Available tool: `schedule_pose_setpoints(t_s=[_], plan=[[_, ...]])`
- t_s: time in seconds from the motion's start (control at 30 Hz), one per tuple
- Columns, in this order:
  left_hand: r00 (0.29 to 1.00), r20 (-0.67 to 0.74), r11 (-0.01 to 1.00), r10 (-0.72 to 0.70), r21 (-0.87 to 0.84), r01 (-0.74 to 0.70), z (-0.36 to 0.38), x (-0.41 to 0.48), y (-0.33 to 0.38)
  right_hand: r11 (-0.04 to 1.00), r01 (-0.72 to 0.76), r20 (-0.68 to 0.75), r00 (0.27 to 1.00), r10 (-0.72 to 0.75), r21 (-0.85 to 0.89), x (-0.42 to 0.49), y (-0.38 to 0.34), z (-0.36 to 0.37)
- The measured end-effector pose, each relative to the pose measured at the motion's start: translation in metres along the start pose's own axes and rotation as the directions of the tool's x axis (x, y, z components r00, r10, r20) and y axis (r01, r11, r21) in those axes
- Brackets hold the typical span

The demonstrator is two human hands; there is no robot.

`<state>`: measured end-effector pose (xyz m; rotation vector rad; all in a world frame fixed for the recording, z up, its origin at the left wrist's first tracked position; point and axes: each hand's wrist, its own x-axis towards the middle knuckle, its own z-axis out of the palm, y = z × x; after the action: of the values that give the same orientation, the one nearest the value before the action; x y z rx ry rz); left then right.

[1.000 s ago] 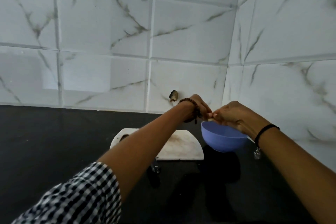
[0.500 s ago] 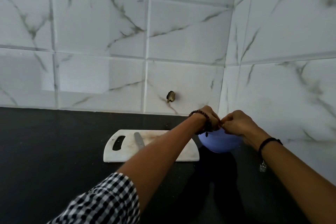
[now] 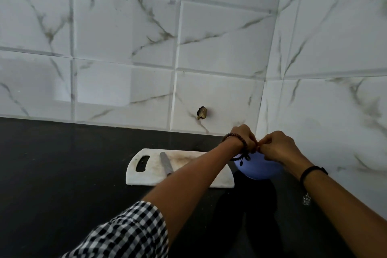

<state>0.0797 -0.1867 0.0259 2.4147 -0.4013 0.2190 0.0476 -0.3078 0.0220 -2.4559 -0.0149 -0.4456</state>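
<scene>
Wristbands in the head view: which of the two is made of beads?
The brown bracelet on the left wrist is a string of round beads. The black band on the right wrist is a plain cord with a small charm hanging.

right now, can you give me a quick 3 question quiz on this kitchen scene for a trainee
1. True or false: the knife lies on the cutting board.
2. Above what do the left hand and right hand pinch a small piece? A) blue bowl B) cutting board C) a sink
3. Fill in: the bowl stands to the ___ of the board.
Key: 1 true; 2 A; 3 right.
</scene>
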Motion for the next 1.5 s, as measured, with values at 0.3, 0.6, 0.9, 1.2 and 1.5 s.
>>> schedule_pose_setpoints(t_s=[0.3, 0.6, 0.9, 1.2, 1.5], plan=[[0.979, -0.188, 0.967, 0.084, 0.254, -0.034, -0.004, -0.013, 0.004, 0.996, 0.031, -0.078, 0.997, -0.025, 0.082, -0.009, -0.008, -0.006], [0.988, -0.135, 0.955, 0.073, 0.296, -0.030, -0.046, -0.037, -0.023, 0.984, 0.135, -0.127, 0.985, -0.120, 0.116, -0.025, -0.044, 0.012], [0.998, -0.021, 0.916, -0.066, 0.395, 0.068, -0.100, -0.073, -0.123, 0.971, 0.204, 0.356, 0.904, -0.236, 0.124, -0.055, -0.102, 0.091], [0.992, -0.118, 0.939, -0.052, 0.333, 0.089, -0.119, -0.074, -0.188, 0.969, 0.245, 0.498, 0.838, -0.221, 0.018, -0.053, -0.135, 0.130], [0.981, -0.182, 0.943, -0.072, 0.309, 0.126, -0.132, -0.041, -0.218, 0.993, 0.059, 0.586, 0.803, -0.110, 0.106, -0.022, -0.140, 0.128]])
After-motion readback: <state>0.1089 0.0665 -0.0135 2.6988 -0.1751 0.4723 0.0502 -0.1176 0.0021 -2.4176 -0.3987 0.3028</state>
